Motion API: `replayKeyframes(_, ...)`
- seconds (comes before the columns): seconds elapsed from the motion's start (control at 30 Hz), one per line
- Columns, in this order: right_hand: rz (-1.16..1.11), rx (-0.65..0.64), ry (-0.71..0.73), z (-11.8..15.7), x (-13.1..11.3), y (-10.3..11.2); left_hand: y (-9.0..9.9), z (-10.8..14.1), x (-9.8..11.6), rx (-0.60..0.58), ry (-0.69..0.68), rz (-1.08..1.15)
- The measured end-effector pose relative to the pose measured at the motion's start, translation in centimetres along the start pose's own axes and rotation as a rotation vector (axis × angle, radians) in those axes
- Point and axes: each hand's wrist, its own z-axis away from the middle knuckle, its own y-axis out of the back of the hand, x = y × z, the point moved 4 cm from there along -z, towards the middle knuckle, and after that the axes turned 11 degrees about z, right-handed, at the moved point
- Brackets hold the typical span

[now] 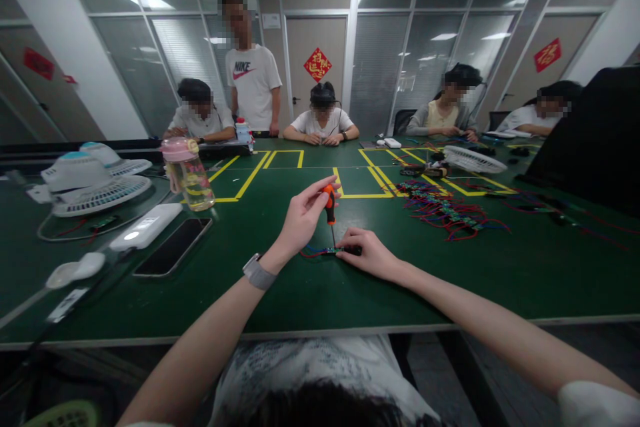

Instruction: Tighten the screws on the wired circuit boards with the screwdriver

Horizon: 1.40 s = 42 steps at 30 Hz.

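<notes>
In the head view my left hand [303,213] grips the orange and black handle of a screwdriver [330,207], which stands nearly upright. The shaft points down at a small green circuit board [330,251] lying on the table, with red and blue wires running off to its left. My right hand [373,253] rests low on the table, its fingers closed on the board's right end. A small black part [354,249] shows under those fingers, partly hidden. Whether the screwdriver tip sits in a screw is too small to tell.
Wired circuit boards [443,207] are heaped to the right. On the left lie a dark phone [174,248], a white device [146,227], a drink bottle [187,173] and fan parts [95,180]. Yellow tape [253,177] marks the green table [400,303]. Several people sit or stand opposite.
</notes>
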Motion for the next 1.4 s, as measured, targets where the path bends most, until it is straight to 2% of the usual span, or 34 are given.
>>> replayKeyframes(0.13, -0.009, 0.003, -0.002, 0.01, -0.03, 0.03, 0.01, 0.11, 0.30, 0.026, -0.018, -0.088)
replayKeyframes(0.27, -0.012, 0.001, 0.005, -0.01, -0.01, -0.02, 0.27, 0.09, 0.74, 0.057, -0.105, -0.213)
replayKeyframes(0.43, -0.019, 0.003, 0.013, -0.07, 0.16, -0.11, 0.09, 0.04, 0.54, 0.005, -0.085, -0.095)
replayKeyframes(0.6, -0.027, -0.009, 0.022, -0.04, 0.32, -0.17, 0.23, 0.13, 0.70, 0.078, -0.143, -0.174)
replayKeyframes(0.8, -0.030, -0.001, 0.027, -0.09, 0.31, -0.16, -0.14, 0.14, 0.52, -0.024, -0.096, -0.088)
replayKeyframes(0.97, -0.032, 0.000, 0.032, -0.12, 0.24, -0.17, 0.19, 0.32, 0.80, 0.051, -0.207, -0.266)
replayKeyframes(1.1, -0.023, -0.009, 0.049, -0.07, 0.00, -0.05, -0.10, 0.29, 0.59, -0.018, -0.144, -0.156)
replayKeyframes(1.17, -0.023, -0.013, 0.064, -0.01, -0.14, 0.03, -0.08, 0.29, 0.44, -0.002, -0.114, -0.125)
replayKeyframes(1.3, -0.021, -0.012, 0.096, 0.06, -0.28, 0.10, 0.29, 0.34, 0.82, 0.086, -0.210, -0.283)
replayKeyframes(1.4, -0.024, -0.011, 0.096, 0.06, -0.20, 0.02, 0.15, 0.29, 0.97, 0.038, -0.214, -0.266)
